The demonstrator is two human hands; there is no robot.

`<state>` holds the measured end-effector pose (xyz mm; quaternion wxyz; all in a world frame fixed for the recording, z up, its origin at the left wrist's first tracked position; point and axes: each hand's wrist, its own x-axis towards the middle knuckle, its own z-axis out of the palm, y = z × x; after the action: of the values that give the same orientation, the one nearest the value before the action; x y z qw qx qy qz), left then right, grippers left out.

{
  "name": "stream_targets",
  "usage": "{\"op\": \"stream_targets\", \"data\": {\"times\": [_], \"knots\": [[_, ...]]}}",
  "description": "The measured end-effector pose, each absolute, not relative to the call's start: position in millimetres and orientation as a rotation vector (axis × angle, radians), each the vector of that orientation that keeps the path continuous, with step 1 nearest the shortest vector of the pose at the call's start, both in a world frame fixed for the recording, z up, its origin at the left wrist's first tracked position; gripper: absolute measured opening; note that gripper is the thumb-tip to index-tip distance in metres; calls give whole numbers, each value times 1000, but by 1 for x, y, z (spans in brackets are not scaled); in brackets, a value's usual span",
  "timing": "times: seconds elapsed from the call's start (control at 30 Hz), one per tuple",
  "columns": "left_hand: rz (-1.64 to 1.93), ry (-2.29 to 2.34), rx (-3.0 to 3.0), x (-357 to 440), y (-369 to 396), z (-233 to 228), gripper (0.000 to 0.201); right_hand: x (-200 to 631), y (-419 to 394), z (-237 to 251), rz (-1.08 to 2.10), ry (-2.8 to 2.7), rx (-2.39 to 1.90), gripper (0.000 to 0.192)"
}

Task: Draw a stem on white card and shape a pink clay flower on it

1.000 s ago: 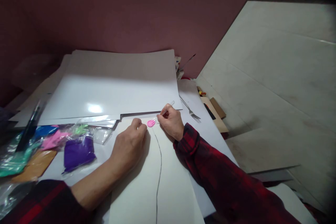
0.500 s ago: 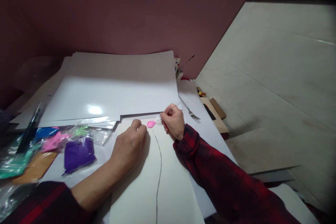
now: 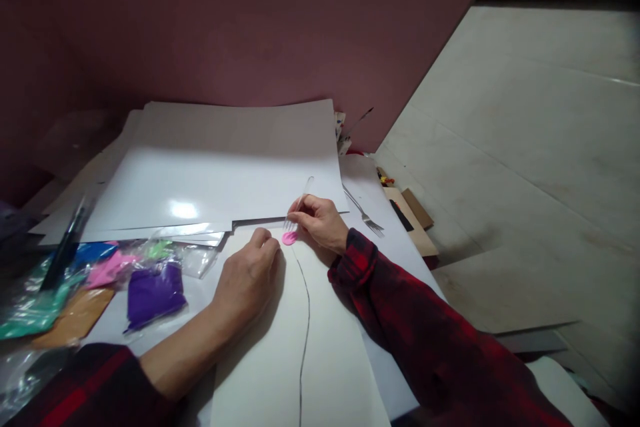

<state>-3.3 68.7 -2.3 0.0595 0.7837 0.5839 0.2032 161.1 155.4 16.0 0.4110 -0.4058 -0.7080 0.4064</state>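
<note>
1. Pinching the clear fork [image 3: 309, 185], the right hand [image 3: 321, 221] has a closed grip around it, handle angled upward
2. Half a second ago the tines stood apart, to the right of the pink disc [image 3: 289, 238]; now they sit at its upper edge, apparently touching, though how deeply they press is too small to tell
3. That swing likely means pressing at the disc from above, no longer from the side
4. The disc lies on the pale paper [image 3: 270, 363], at the top of the drawn line [image 3: 309, 307]
5. Curled just left of it, the left hand [image 3: 249, 271] rests on the paper; I cannot tell whether its grip holds anything
</note>
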Motion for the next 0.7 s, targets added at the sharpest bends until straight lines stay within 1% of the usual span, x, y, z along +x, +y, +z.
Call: {"op": "stream_targets", "data": {"times": [0.33, 0.47, 0.57, 0.7], "knots": [[864, 1637, 2181, -5, 72, 1, 19, 158, 158, 19, 944, -1968, -858, 9], [967, 1688, 2056, -4, 72, 3, 9, 157, 154, 23, 977, -2001, -803, 10], [1013, 1707, 1942, -3, 70, 5, 14, 155, 145, 27, 997, -2005, -764, 6], [1112, 1670, 1733, -4, 71, 9, 16, 151, 133, 32, 989, -2000, -710, 7]]}}
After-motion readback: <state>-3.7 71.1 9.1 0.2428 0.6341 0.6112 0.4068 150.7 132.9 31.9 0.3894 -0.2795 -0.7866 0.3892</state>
